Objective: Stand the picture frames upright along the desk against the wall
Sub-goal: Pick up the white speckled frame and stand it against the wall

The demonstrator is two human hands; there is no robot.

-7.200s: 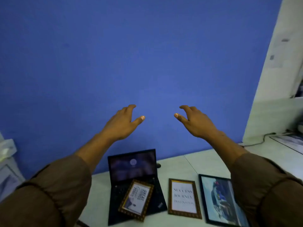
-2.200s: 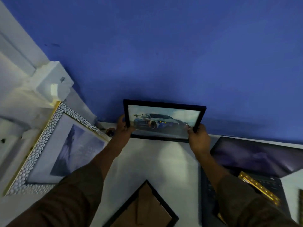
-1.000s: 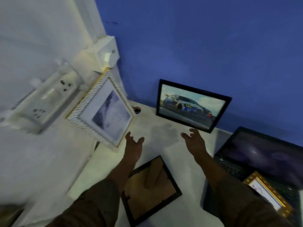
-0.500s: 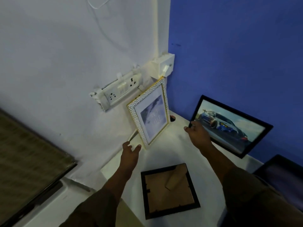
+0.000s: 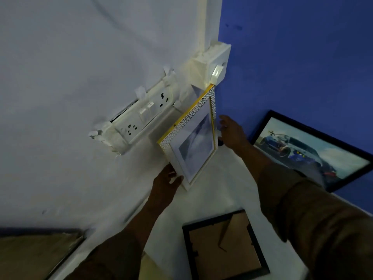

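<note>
A white frame with a pebbled gold-edged border [image 5: 193, 142] stands tilted in the corner, leaning on the white wall. My left hand [image 5: 166, 181] grips its lower left corner, thumb on the front. My right hand [image 5: 231, 130] is spread, its fingertips at the frame's right edge. A black frame with a car picture [image 5: 310, 152] stands leaning against the blue wall to the right. Another black frame [image 5: 224, 245] lies face down on the white desk [image 5: 224, 197], its brown back and stand showing.
A socket strip [image 5: 141, 122] and a switch box [image 5: 214, 66] stick out of the white wall just above the pebbled frame. A dark flat panel [image 5: 36, 255] sits at the bottom left beside the desk.
The car frame was set against the blue wall and released. Both hands moved left to the pebbled frame; my left hand has now taken its lower corner and my right reached its right edge.
</note>
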